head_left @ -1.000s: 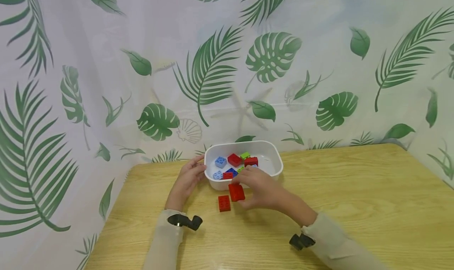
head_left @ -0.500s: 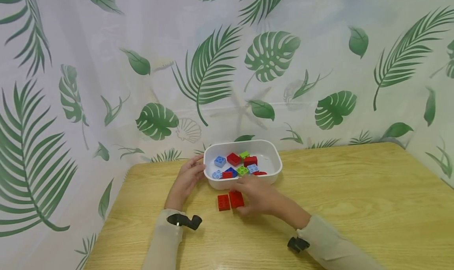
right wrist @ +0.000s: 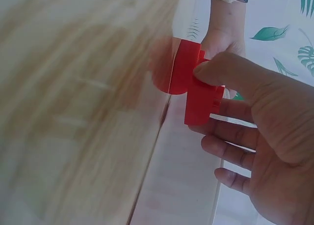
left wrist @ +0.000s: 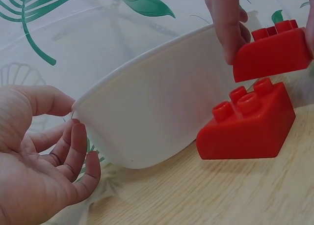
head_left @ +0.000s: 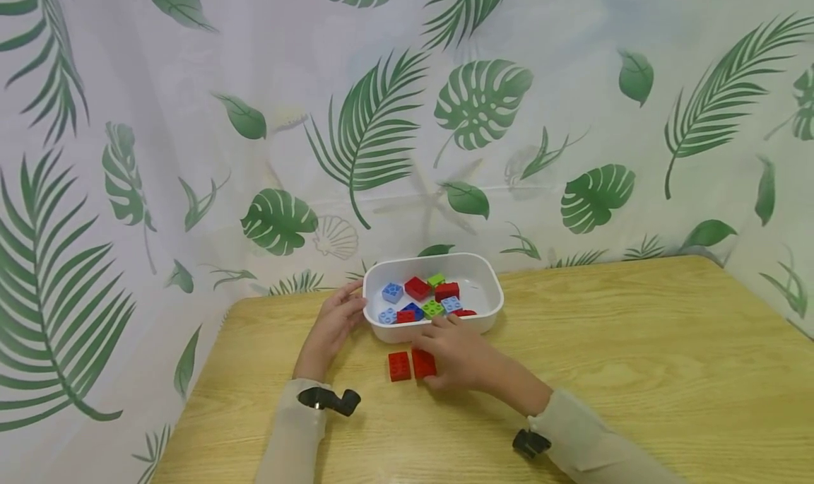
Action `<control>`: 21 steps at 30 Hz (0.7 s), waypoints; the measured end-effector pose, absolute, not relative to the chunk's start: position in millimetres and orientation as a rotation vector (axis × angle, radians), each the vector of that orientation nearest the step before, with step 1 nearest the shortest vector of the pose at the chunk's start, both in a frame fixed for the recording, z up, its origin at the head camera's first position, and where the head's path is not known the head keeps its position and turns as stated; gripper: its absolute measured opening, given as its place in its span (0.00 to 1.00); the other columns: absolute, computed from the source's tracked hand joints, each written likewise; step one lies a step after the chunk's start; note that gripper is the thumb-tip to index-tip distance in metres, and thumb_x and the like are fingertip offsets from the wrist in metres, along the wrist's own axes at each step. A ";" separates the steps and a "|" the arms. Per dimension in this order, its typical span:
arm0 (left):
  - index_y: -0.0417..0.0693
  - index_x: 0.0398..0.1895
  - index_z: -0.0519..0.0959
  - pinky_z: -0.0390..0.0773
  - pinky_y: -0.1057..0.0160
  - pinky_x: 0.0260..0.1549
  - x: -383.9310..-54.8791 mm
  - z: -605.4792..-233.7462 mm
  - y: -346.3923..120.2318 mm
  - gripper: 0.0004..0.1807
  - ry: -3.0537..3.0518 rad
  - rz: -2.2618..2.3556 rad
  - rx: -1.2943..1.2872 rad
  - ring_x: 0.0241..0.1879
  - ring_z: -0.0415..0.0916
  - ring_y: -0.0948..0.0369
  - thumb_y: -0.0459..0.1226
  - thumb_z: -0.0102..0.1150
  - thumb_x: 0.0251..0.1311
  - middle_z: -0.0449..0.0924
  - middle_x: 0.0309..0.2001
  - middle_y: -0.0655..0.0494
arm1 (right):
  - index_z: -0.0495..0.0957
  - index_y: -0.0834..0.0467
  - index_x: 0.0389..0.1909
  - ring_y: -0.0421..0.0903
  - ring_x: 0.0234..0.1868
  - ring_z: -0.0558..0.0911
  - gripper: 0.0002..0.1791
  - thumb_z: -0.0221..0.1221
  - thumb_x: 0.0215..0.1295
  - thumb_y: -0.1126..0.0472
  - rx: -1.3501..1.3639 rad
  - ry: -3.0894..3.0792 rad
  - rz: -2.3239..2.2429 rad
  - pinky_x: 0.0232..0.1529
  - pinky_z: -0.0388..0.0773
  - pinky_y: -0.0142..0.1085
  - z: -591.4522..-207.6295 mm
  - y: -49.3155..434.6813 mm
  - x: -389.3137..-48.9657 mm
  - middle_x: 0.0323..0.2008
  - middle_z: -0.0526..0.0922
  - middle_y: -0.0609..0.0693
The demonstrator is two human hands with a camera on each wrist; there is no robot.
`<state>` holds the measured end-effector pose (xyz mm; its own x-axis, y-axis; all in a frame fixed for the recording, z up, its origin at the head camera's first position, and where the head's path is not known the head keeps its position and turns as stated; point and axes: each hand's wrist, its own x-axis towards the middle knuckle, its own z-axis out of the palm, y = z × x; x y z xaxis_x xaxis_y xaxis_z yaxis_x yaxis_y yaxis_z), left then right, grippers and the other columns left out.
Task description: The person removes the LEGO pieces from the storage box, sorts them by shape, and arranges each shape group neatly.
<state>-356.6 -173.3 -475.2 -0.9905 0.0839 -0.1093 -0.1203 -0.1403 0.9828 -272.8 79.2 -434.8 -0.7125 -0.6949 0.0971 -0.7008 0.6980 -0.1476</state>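
Observation:
My left hand (head_left: 332, 328) grips the left end of a white plastic tub (head_left: 388, 334), with fingertips at its rim in the left wrist view. My right hand (head_left: 463, 360) pinches a red toy building brick (right wrist: 202, 98) between thumb and fingers, in front of the tub. In the left wrist view this held brick (left wrist: 272, 53) is studs up and appears slightly above the table. Beside it, on the left in the head view, a second red brick (head_left: 399, 366) with a sloped side rests studs up on the table. A narrow gap parts the two bricks in the head view.
Inside the tub lie several bricks, among them a light blue one (head_left: 392, 292), a dark red one (head_left: 417, 287) and a green one (head_left: 433, 309). The wooden table (head_left: 610, 357) ends at a leaf-patterned curtain (head_left: 534, 39) just behind the tub.
My right hand has lowered the red brick from above the table's front area to beside the other red brick, moving slightly toward me. My left hand has stayed at the tub.

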 end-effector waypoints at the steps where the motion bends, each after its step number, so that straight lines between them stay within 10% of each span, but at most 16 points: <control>1: 0.44 0.72 0.69 0.80 0.66 0.48 -356.5 -475.2 -173.6 0.27 1.971 2.271 -0.039 0.48 0.77 0.61 0.29 0.53 0.70 0.76 0.52 0.49 | 0.80 0.51 0.59 0.57 0.66 0.76 0.27 0.71 0.58 0.50 1.178 -2.866 0.261 0.69 0.69 0.59 -434.7 78.9 -272.7 0.61 0.82 0.51; 21: 0.43 0.72 0.69 0.80 0.67 0.45 -357.4 -477.1 -174.2 0.27 1.938 2.299 -0.038 0.46 0.77 0.61 0.29 0.54 0.70 0.76 0.49 0.50 | 0.81 0.53 0.56 0.49 0.57 0.79 0.25 0.72 0.59 0.50 1.247 -2.842 0.142 0.61 0.78 0.47 -436.9 74.5 -275.4 0.56 0.83 0.48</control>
<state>-357.4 -174.2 -477.1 -0.9907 0.0865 -0.1054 -0.1185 -0.1642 0.9793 -275.4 74.5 -436.9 -0.6773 -0.7325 0.0689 -0.7357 0.6737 -0.0695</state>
